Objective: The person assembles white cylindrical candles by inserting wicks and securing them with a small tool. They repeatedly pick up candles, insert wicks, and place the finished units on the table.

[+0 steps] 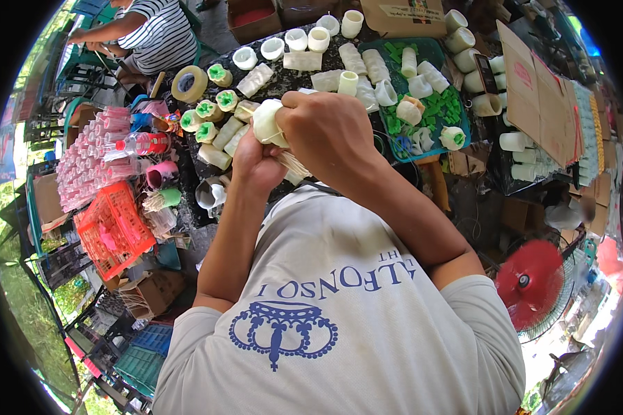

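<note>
My left hand (pixel 255 160) is wrapped around a rounded, cream-white wax candle piece (pixel 267 122), holding it up over the dark table. Close against its right side, my right hand (pixel 329 128) is closed in a fist with the knuckles up; what its fingers pinch is hidden. A bundle of thin pale sticks or wicks (pixel 295 164) shows just below the hands, and I cannot tell whether a hand holds it. Several candles with green flower-like tops (pixel 206 108) stand left of my hands, beside pale ridged wax cylinders (pixel 227 135).
Beyond my hands are white wax cups (pixel 272 48) and a tape roll (pixel 190 84). A teal tray (pixel 394 151) on the right holds green pieces. Pink cylinders (pixel 93 155) and an orange basket (pixel 121 235) lie left; a red fan (pixel 531 283) stands right. Another person (pixel 160 34) sits far left.
</note>
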`<state>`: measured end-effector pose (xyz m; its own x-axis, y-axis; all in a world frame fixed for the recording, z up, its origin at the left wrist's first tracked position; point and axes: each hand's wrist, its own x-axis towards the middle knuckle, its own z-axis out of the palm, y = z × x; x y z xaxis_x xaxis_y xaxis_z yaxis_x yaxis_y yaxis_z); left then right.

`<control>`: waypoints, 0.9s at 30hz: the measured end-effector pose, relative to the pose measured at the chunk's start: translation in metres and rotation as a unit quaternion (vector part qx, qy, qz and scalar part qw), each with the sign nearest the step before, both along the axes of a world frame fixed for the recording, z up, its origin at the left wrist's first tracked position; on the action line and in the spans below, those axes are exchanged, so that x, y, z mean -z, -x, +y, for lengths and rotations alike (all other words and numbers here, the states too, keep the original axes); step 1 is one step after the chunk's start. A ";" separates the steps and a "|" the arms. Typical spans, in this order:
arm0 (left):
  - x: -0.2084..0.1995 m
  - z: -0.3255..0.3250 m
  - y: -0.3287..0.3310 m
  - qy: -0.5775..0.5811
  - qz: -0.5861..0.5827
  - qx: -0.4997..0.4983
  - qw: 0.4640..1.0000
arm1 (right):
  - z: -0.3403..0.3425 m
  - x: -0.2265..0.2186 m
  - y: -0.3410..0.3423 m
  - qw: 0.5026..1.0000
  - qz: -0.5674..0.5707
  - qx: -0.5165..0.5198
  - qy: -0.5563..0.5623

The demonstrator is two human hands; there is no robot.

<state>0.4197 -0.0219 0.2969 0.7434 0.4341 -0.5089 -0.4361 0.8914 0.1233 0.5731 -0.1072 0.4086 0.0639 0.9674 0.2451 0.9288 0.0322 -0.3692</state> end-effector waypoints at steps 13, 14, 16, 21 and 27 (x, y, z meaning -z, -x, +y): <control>-0.024 -0.015 -0.017 -0.051 0.199 -0.086 0.975 | 0.004 0.033 0.013 0.998 0.026 -0.016 -0.050; -0.019 -0.014 -0.019 -0.059 0.206 -0.095 0.972 | 0.004 0.036 0.015 0.998 0.033 -0.015 -0.056; -0.010 -0.014 -0.017 -0.054 0.207 -0.096 0.972 | 0.001 0.038 0.020 0.998 0.017 -0.006 -0.056; -0.007 -0.014 -0.015 -0.034 0.190 -0.111 0.975 | 0.000 0.041 0.021 0.999 -0.014 -0.004 -0.049; 0.003 -0.012 -0.017 -0.050 0.183 -0.118 0.975 | 0.004 0.042 0.019 0.999 0.004 -0.018 -0.051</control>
<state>0.4367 -0.0343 0.2940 0.3935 0.6324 -0.6673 -0.5391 0.7467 0.3897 0.5540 -0.1037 0.3667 0.0325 0.9391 0.3422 0.9234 0.1028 -0.3697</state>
